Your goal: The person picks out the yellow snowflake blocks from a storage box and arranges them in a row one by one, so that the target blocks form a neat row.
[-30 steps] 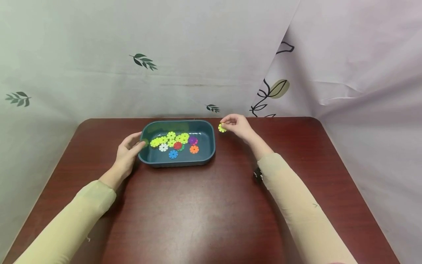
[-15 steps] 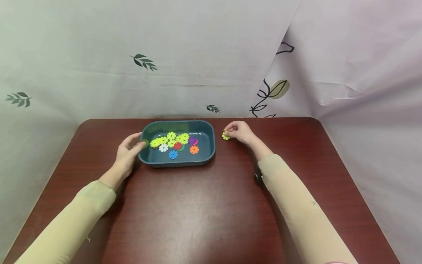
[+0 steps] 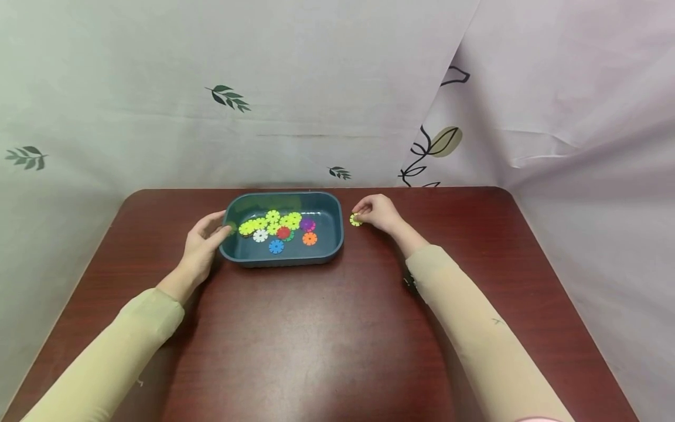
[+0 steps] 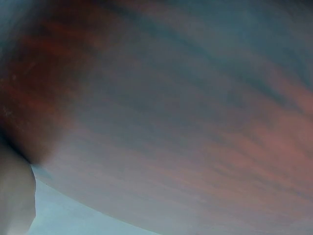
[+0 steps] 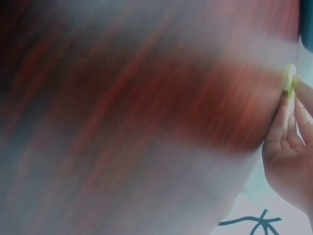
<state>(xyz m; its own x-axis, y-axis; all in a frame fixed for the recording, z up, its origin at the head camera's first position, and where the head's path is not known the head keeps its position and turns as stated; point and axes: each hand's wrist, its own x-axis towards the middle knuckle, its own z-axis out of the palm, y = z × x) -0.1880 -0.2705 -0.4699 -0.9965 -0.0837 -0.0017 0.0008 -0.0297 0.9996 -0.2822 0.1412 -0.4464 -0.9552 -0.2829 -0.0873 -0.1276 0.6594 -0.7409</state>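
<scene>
In the head view my left hand grips the left rim of a dark teal plastic tub, thumb over the edge. Inside the tub lie several notched, flower-shaped plastic discs: a heap of yellow discs, plus a white disc, a blue disc, a red disc, an orange disc and a purple disc. Just right of the tub, my right hand pinches one yellow disc between thumb and fingers. The right wrist view shows that disc edge-on at the fingertips.
The tub stands near the far edge of a reddish-brown wooden table. Behind the table hangs a pale cloth with printed leaves. A small black object shows beneath the right sleeve.
My right hand, with the yellow disc, first moves down and slightly right, then back a little left toward the tub. The left hand and tub stay in place.
</scene>
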